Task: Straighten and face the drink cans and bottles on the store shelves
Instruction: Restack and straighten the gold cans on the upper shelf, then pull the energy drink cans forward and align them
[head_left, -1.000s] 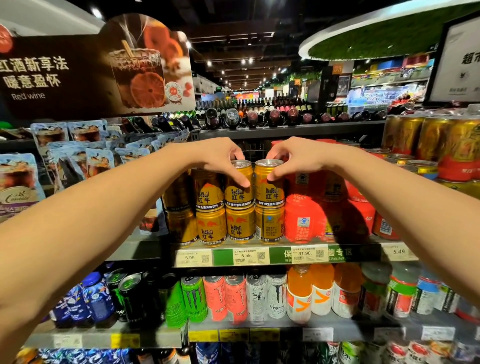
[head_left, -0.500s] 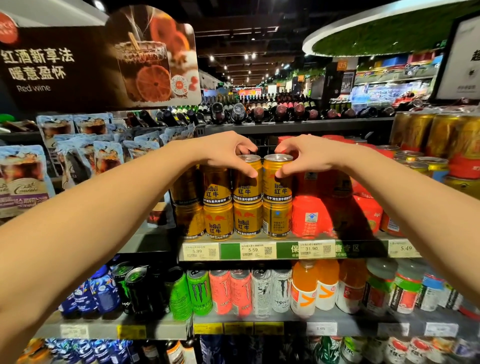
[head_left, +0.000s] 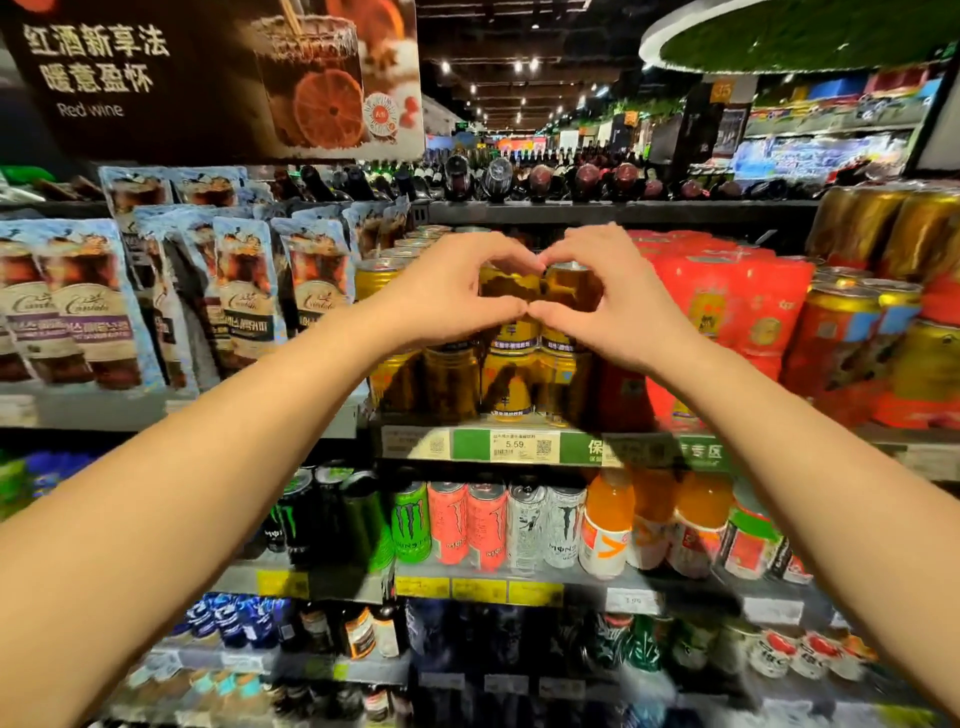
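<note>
Hands reach up to the shelf (head_left: 519, 446) with the gold cans. The left hand (head_left: 447, 291) curls round a gold can (head_left: 506, 291) on the top layer, thumb in front and fingers over the top. The right hand (head_left: 613, 301) curls round the next gold can (head_left: 569, 286) the same way. The two thumb tips touch in the middle, so each grip is wrapped on its own can. Both cans stand side by side on top of more gold cans (head_left: 452, 384), right under the grips. Just right of the grips sit red packs (head_left: 737, 296). Left of the grips hang drink pouches (head_left: 244, 296). One shelf below the grips stand tall cans (head_left: 524, 525) and orange bottles (head_left: 605, 525).
</note>
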